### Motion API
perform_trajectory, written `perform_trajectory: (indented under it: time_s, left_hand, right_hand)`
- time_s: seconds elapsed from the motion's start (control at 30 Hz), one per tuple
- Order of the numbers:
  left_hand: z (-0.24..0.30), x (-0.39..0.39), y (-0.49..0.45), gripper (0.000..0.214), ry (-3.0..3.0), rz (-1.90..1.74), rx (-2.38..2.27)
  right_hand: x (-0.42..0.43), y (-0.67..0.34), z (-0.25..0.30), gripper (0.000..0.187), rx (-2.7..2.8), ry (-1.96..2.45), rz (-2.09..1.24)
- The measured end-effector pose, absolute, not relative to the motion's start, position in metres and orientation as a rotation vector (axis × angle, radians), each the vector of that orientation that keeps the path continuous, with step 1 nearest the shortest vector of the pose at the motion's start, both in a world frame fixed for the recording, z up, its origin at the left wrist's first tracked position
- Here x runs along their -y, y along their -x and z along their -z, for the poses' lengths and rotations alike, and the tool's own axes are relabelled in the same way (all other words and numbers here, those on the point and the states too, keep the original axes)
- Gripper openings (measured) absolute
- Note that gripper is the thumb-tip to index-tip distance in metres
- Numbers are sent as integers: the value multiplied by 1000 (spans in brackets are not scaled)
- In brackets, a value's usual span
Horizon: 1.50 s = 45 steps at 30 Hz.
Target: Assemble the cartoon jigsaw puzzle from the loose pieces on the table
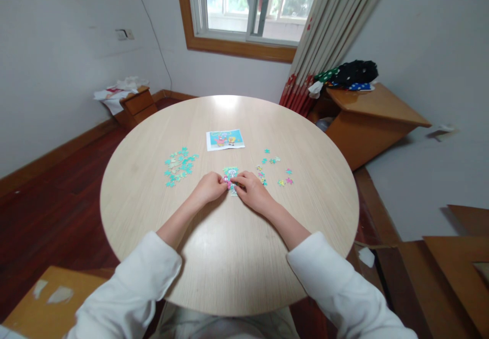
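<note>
Pale tabletop (229, 257) below, your left hand (211, 186), fingers nearly closed, and right hand (251, 190), fingers bent, meet at the part-built puzzle (231, 170), grips unclear, between teal pieces (185, 168) and scattered pieces (281, 182), picture sheet (225, 139) beyond.

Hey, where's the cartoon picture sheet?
In the head view, the cartoon picture sheet lies on the round table, toward the window, just beyond the partly built puzzle.
</note>
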<state>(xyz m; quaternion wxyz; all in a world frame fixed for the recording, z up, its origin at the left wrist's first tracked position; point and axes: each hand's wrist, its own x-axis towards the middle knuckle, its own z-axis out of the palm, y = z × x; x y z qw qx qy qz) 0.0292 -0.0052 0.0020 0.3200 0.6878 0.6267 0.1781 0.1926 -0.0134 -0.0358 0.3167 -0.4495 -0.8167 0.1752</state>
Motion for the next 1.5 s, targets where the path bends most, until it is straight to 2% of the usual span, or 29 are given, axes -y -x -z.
perform_trajectory:
  time_s: [0.43, 1.13, 1.3, 1.5]
  left_hand:
    - [1, 4, -29, 24, -1884, -380, -1687]
    - [6, 5, -27, 19, -1879, -532, -1657]
    - [-1, 4, -19, 21, -1540, -727, -1536]
    - [-11, -1, -7, 28, -720, -983, -1120]
  right_hand:
    - [14, -193, 36, 26, 2147, 1180, -467]
    - [17, -192, 30, 28, 2252, 1192, -400]
    - [21, -190, 25, 29, 2360, 1280, -273]
    - [24, -188, 19, 28, 2401, 1311, -251]
